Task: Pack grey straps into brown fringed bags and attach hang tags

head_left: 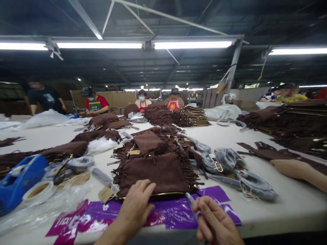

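A brown fringed bag (153, 172) lies flat in front of me, its gold zipper along the near edge. My left hand (136, 204) rests on that edge, fingers stretched over the fabric and thumb apart. Just right of the zipper's end, my right hand (214, 219) pinches a narrow grey strap wrapped in plastic (190, 199); part of it is hidden by the fingers. Purple plastic packaging (102, 214) lies beneath the bag's near edge. A tan hang tag (105, 194) sits at the bag's left corner.
A blue tape dispenser (22, 180) and a tape roll (38, 191) stand at left. Coiled wrapped straps (227, 159) lie at right, near a co-worker's hand (288, 168). Stacks of brown bags (301, 119) rise farther back. Several people work across the table.
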Demonstrator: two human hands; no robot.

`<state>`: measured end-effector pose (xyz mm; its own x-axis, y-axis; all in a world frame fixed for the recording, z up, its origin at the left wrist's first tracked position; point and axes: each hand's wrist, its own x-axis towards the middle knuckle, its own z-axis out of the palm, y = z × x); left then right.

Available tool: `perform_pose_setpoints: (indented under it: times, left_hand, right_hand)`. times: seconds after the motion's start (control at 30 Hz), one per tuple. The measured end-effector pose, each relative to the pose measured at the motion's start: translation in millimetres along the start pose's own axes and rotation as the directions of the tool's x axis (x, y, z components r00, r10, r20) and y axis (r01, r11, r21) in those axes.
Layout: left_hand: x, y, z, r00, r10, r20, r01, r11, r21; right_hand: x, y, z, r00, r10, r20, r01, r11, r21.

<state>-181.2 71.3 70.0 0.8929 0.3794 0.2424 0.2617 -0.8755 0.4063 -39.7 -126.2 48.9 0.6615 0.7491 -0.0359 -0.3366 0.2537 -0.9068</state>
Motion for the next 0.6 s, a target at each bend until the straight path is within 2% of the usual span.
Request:
perform_pose_setpoints:
  times: [0.07, 0.17, 0.23, 0.3, 0.4, 0.47, 0.53, 0.6]
  left_hand:
    - [14, -15, -15.4, 0.999, -0.034, 0.040, 0.023, 0.970, 0.244]
    - [31, -27, -30.7, 0.995, -0.065, 0.076, 0.037, 0.944, 0.327]
    - [41, -27, -39.3, 0.996, -0.081, 0.023, 0.071, 0.951, 0.301]
    - [50, -25, -47.8, 0.996, -0.091, -0.014, 0.092, 0.959, 0.269]
    - [59, -24, -57.9, 0.995, -0.099, -0.029, 0.103, 0.972, 0.212]
    - [62, -27, -61.4, 0.995, -0.100, -0.019, 0.101, 0.985, 0.142]
    - [62, -31, -62.2, 0.995, -0.103, -0.011, 0.104, 0.993, 0.056]
    - [61, -36, -61.1, 0.994, -0.105, -0.008, 0.105, 0.993, -0.050]
  right_hand:
    - [8, -4, -7, 0.997, 0.023, 0.075, -0.021, 1.000, -0.022]
    - [19, -7, -9, 0.980, 0.067, 0.186, -0.033, 0.983, -0.180]
    - [25, -11, -3, 0.968, 0.089, 0.236, -0.012, 0.951, -0.309]
    - [31, -18, 7, 0.969, 0.019, 0.248, 0.098, 0.886, -0.453]
    - [39, -26, 23, 0.949, -0.142, 0.283, 0.300, 0.684, -0.665]
    - [44, -28, 31, 0.934, -0.144, 0.327, 0.347, 0.584, -0.734]
    - [49, -27, 36, 0.937, -0.063, 0.343, 0.312, 0.590, -0.744]
    - [53, -26, 39, 0.938, 0.008, 0.346, 0.251, 0.671, -0.697]
